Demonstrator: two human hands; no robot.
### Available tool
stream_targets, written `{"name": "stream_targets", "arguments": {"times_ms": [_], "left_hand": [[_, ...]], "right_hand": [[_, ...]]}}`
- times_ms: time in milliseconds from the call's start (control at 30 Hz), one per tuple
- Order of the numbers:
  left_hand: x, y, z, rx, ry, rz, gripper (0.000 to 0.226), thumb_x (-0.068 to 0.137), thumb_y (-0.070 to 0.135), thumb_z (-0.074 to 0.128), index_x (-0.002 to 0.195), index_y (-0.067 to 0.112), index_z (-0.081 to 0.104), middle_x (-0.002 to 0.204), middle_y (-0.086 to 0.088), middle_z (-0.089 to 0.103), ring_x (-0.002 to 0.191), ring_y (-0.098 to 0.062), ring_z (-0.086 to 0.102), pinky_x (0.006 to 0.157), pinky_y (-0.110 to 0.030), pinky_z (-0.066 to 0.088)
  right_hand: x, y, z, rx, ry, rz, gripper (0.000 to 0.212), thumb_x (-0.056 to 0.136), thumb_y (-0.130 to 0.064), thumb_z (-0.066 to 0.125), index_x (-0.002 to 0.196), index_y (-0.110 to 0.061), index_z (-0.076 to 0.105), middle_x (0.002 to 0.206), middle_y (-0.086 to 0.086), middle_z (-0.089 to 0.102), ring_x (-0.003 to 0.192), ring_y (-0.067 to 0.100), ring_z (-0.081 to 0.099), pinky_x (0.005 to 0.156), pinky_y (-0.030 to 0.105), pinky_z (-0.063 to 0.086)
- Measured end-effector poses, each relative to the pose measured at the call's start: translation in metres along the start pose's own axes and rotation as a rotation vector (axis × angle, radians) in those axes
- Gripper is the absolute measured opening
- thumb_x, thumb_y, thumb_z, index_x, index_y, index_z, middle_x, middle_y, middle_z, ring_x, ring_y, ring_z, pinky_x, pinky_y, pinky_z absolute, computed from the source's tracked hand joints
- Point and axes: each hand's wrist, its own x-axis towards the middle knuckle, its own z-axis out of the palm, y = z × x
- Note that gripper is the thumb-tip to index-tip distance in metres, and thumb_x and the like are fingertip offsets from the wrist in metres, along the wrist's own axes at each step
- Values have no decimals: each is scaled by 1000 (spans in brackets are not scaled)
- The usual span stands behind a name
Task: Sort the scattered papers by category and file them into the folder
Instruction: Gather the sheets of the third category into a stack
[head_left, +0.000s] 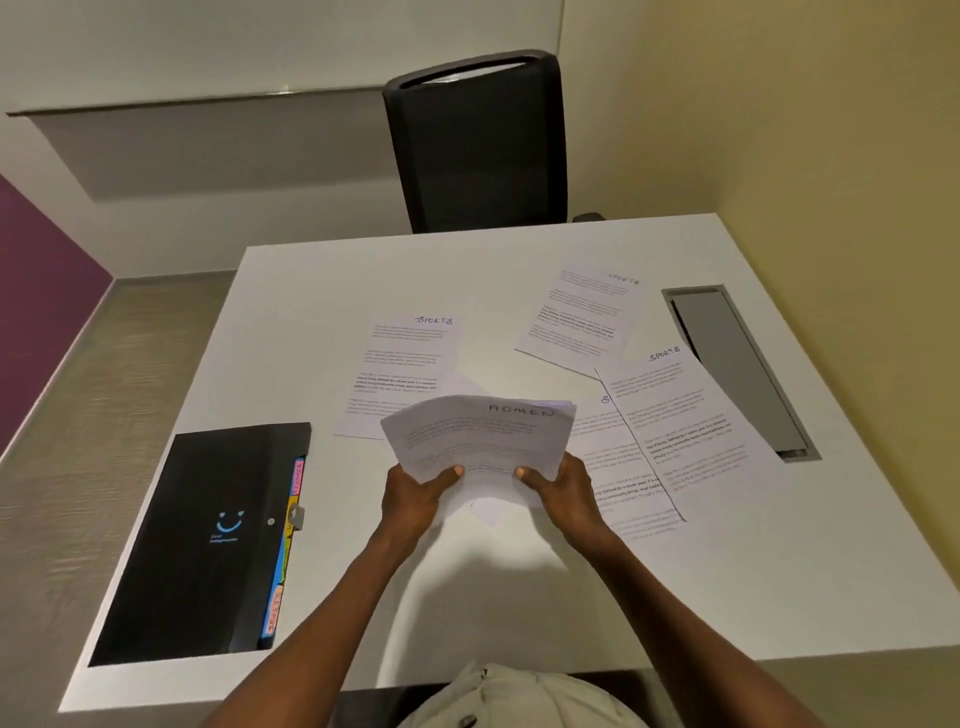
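Both hands hold a small stack of papers (480, 439) headed "ADMIN" above the middle of the white table (291, 332). My left hand (415, 499) grips its lower left edge, my right hand (558, 491) its lower right edge. Loose sheets headed "SPORTS" lie flat: one (402, 364) just beyond the stack to the left, one (579, 317) at the far right, one (685, 421) to the right overlapping another sheet (621, 478) beneath it. A shut black expanding folder (202, 540) with coloured tabs along its right side lies at the table's left front.
A black office chair (478, 145) stands behind the table's far edge. A grey cable hatch (737, 364) is set into the table at the right, partly under a sheet. A yellow wall runs along the right; floor lies to the left.
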Motion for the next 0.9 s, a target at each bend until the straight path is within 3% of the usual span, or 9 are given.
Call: {"name": "stream_targets", "arguments": {"times_ms": [133,200,267,333,433,500,633,800,900], "left_hand": [[3,9,-1,8,-5,-18,28,85,22,78,112,17,69,102,4,73,94,-16,69,68,-16,50],[8,26,-5,9,-42,14,25,85,24,77,109,19,71,98,8,74,90,-12,71,75,-22,53],[14,44,-8,-5,-104,54,30,86,23,76,115,16,71,94,10,75,80,-6,68,78,-23,51],[18,58,-10,-57,-169,35,33,86,24,77,118,17,70,95,8,76,77,-11,62,78,-27,47],[24,66,-11,-119,-234,-22,44,74,40,84,115,30,71,112,-10,73,92,-24,49,80,-42,38],[27,65,-11,-144,-265,-29,47,70,44,85,113,34,72,110,-10,73,95,-28,46,79,-46,36],[21,69,-9,-138,-251,-38,39,78,35,83,114,28,72,108,-12,72,95,-28,54,84,-45,42],[17,72,-5,-135,-161,25,27,84,14,79,110,18,72,98,2,77,93,-22,72,89,-32,56],[18,70,-3,-154,-111,57,32,80,16,82,110,18,72,103,1,77,96,-19,73,90,-37,57]], "right_hand": [[7,-12,-1,-56,20,-10,32,89,-16,67,120,-12,61,106,0,67,93,15,65,58,7,45],[15,-28,-7,-55,15,-31,32,88,-16,67,120,-14,60,103,-2,66,85,6,62,55,6,44],[22,-42,-15,-38,9,-39,34,87,-14,69,120,-15,60,104,-2,66,85,8,62,58,9,45],[27,-52,-21,31,6,-10,34,85,-11,70,117,-14,60,105,-2,68,88,11,64,63,14,47],[32,-60,-27,133,-9,37,29,85,-4,70,111,-14,64,98,-5,71,84,5,66,63,14,50],[35,-62,-28,152,-17,44,28,84,-2,70,109,-14,65,96,-6,71,81,3,66,62,13,51],[36,-62,-29,131,-31,29,30,84,-3,70,112,-15,67,93,-7,71,81,2,65,59,10,49],[33,-58,-29,115,-9,-17,35,85,-11,71,118,-17,64,107,-1,71,94,15,68,82,32,56],[32,-54,-31,36,32,-92,32,85,-21,72,115,-20,64,103,-5,71,93,14,67,79,35,56]]}}
